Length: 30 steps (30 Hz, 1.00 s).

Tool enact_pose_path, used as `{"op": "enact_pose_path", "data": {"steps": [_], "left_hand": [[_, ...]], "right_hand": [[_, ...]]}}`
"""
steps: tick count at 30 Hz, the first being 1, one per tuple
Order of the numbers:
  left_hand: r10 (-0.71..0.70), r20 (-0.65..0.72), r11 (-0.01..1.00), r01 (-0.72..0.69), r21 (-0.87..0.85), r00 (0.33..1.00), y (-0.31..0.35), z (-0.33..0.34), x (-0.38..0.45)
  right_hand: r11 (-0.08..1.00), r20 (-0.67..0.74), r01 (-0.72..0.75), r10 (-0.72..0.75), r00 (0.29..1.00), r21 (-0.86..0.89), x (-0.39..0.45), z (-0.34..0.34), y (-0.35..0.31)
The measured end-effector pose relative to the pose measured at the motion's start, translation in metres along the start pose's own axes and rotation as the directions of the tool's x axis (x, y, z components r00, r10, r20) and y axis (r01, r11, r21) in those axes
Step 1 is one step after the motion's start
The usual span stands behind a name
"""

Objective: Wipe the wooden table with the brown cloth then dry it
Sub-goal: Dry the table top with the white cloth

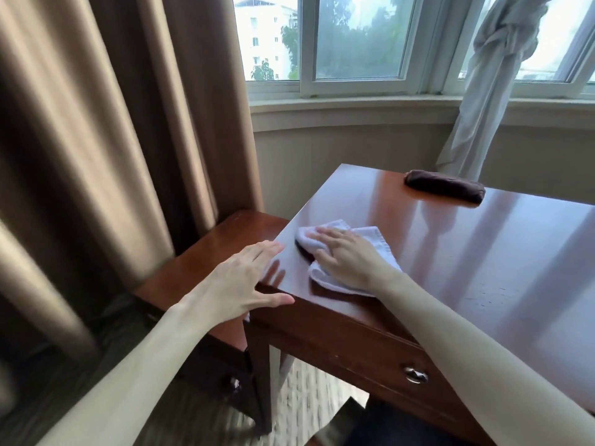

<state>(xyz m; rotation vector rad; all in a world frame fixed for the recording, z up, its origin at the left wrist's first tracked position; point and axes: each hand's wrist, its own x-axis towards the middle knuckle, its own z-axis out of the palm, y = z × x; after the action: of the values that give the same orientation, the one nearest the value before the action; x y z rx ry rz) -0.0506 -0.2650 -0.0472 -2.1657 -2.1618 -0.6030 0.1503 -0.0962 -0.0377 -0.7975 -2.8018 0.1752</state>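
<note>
While the folded dark brown cloth (445, 190) lies set aside at the far edge of the glossy reddish wooden table (483, 259), well apart from both hands, the work looks to have reached the drying part of the task. The right hand (346, 255) lies flat on a rumpled white towel (370, 235) near the table's front left corner, fingers straight and spread, palm pressing down rather than gripping; the towel bunches ahead of the fingertips and trails out under the wrist. The left hand (248, 281) is open too, fingers extended, thumb reaching along the table's front edge at the corner; whether the palm actually bears on the wood I cannot tell, since motion blur softens it. A scrap of white shows just beneath this hand, possibly another part of the towel hanging over the edge.

Risks from here, as I judge them: because the towel is pressed and not held, a quick stroke toward the corner could push the loose folds off the edge and drop it to the carpeted floor (306, 403). A bunched towel also makes uneven contact, so streaks may stay on the shiny top, and the far side near the brown cloth looks likely to be missed unless that cloth is lifted. A lower wooden side table (209, 262) stands just beside the corner, where a wide sweep could knock the left hand
</note>
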Motion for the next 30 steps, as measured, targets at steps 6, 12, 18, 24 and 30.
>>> {"op": "enact_pose_path", "data": {"steps": [6,12,18,24,30], "left_hand": [[0.058,-0.005,0.998,-0.058,0.022,0.998,0.024,0.024,0.012],[0.061,-0.045,0.996,-0.058,0.061,0.997,0.020,0.032,0.015],[0.067,-0.122,0.995,-0.058,0.079,0.990,0.023,0.039,0.013],[0.064,-0.167,0.997,-0.055,0.058,0.984,0.028,0.036,0.014],[0.052,-0.147,0.996,-0.042,0.072,0.988,0.025,0.038,0.012]], "right_hand": [[1.000,-0.063,0.025,-0.026,0.998,-0.018,-0.049,0.014,-0.020],[0.989,-0.159,-0.119,0.104,0.982,-0.088,-0.028,-0.007,0.012],[0.981,-0.227,-0.091,0.050,0.973,-0.173,-0.027,-0.008,-0.006],[0.992,-0.126,0.008,-0.024,0.992,-0.126,-0.040,-0.009,-0.024],[0.972,-0.225,-0.175,0.137,0.965,-0.157,-0.009,0.003,-0.032]]}}
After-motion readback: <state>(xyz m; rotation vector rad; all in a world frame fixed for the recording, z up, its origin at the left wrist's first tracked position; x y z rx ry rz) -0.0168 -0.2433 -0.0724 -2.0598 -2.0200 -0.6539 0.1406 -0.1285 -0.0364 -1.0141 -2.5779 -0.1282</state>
